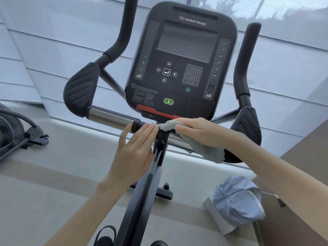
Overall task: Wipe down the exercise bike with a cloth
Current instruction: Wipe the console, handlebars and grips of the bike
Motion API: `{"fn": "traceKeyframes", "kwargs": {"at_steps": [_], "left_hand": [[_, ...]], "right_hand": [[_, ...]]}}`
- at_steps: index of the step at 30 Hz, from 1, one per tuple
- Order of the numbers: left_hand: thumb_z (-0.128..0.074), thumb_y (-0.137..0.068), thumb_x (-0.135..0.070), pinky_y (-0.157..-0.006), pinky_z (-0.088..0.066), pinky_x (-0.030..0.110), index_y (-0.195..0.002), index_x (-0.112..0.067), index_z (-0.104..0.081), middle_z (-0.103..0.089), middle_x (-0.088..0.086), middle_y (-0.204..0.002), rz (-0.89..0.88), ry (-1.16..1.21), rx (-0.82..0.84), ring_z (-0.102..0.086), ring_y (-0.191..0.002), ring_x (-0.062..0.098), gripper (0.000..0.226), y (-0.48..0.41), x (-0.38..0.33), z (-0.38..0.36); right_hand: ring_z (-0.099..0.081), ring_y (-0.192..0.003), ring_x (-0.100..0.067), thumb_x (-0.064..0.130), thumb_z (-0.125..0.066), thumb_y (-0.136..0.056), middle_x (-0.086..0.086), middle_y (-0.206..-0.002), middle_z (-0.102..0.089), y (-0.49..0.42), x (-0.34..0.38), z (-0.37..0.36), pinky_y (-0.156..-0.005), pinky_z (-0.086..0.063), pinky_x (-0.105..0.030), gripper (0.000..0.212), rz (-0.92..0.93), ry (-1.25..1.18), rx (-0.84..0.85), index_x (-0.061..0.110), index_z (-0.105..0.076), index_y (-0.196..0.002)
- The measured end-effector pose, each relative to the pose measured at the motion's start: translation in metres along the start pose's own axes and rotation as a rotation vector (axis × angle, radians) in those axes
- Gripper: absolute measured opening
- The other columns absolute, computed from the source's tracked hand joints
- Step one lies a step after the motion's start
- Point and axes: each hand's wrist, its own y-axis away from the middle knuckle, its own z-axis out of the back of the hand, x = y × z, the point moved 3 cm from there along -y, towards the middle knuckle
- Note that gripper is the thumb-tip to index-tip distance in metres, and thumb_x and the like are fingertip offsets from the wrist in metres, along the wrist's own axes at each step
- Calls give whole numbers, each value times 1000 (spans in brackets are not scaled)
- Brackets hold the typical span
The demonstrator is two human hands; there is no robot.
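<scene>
While the exercise bike (pixel 139 201) is standing in front of the person, its console (pixel 181 64) is serving as the reference for each entry.

1. Cloth (pixel 197 146): grey, bunched. It is lying on the crossbar (pixel 108 117) directly below the console's bottom edge, with its loose end hanging down to the lower right of the console.

2. Right hand (pixel 198 132): it is lying palm-down just below the console. Its fingers are stretching over the cloth and its thumb is running along the near side, so the bunched cloth is being pinched between them and pressed to the bar.

3. Left hand (pixel 134 151): it is reaching up from below the console, flat, fingers straight and together. Its fingertips (pixel 150 126) are touching the black collar at the middle of the crossbar, just beside the cloth, and it is holding nothing.

4. Elbow pads: one (pixel 81 89) is sitting to the lower left of the console, the other (pixel 247 121) to its lower right.

5. Upright grips: one (pixel 124 29) is rising to the left of the console, one (pixel 246 59) to its right.

6. Blue fabric bundle (pixel 237 201): it is resting on a pale box (pixel 218 217), well below and right of the console.

7. Second machine (pixel 16 128): it is showing in part on the floor (pixel 53 174), far to the lower left of the console.

8. Window blind (pixel 53 50): it is hanging behind the console.
</scene>
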Motion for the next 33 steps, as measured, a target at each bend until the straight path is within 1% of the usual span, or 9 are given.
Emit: {"fn": "traceKeyframes", "kwargs": {"at_steps": [2,4,7,11,14,19,22,26,33], "left_hand": [[-43,-89,-16,-112,-24,53,-132,-4,-52,-52,10,-138,10,4,-13,-44,-132,21,46,0,-2,-1],[-44,-89,-16,-113,-22,51,-132,-5,-53,-53,9,-138,23,10,-22,-44,-132,21,45,1,-3,-2],[-50,-87,-15,-113,-23,49,-133,-5,-53,-53,9,-137,42,3,-23,-46,-131,22,47,1,-3,-2],[-54,-85,-15,-113,-24,48,-132,-5,-55,-55,9,-136,54,-15,-8,-50,-127,24,47,4,0,1],[-54,-86,-15,-113,-24,48,-130,-4,-56,-57,10,-133,58,-32,-4,-52,-124,22,46,9,3,7],[-49,-87,-17,-112,-27,50,-131,-1,-53,-55,13,-134,139,-53,-18,-49,-126,25,46,20,11,21],[-45,-89,-20,-112,-26,49,-130,0,-52,-55,15,-133,191,-46,-24,-47,-125,26,46,25,11,28],[-51,-87,-17,-111,-27,50,-129,0,-53,-56,16,-131,229,-34,-23,-49,-123,28,45,27,6,32],[-67,-80,-11,-109,-30,50,-130,1,-53,-54,17,-134,242,-19,38,-53,-122,30,53,18,-9,29]], "right_hand": [[-57,-95,-8,48,-31,-96,16,-102,-64,18,-10,3,-80,-39,-25,32,-25,101,-1,55,-40,-126],[-55,-98,-12,49,-27,-96,14,-108,-62,37,-17,3,-78,-34,-25,36,-28,257,-29,52,-34,-132],[-50,-109,-15,54,-16,-95,11,-136,-49,62,-20,-4,-88,-34,-26,53,73,459,-126,37,-29,-143],[-45,-125,-24,45,-23,-99,-1,-149,-37,77,-18,-22,-102,-37,-43,51,267,726,-209,24,-37,-143],[-40,-132,-30,42,-29,-99,-6,-150,-33,63,-9,-37,-103,-38,-46,48,370,802,-247,23,-40,-141],[-46,-124,-32,37,-33,-101,-11,-145,-41,19,18,-43,-94,-47,-43,45,499,819,-303,16,-43,-139],[-50,-116,-28,38,-33,-100,-6,-144,-41,-6,30,-44,-74,-53,-42,48,428,759,-253,22,-30,-146],[-56,-79,-22,43,-32,-97,0,-103,-56,-29,38,-46,-54,-40,-28,51,278,687,-340,32,-22,-145],[-56,-71,-28,56,-30,-93,-7,-87,-57,7,17,-51,-56,-34,-29,53,56,755,-567,23,-46,-132]]}}
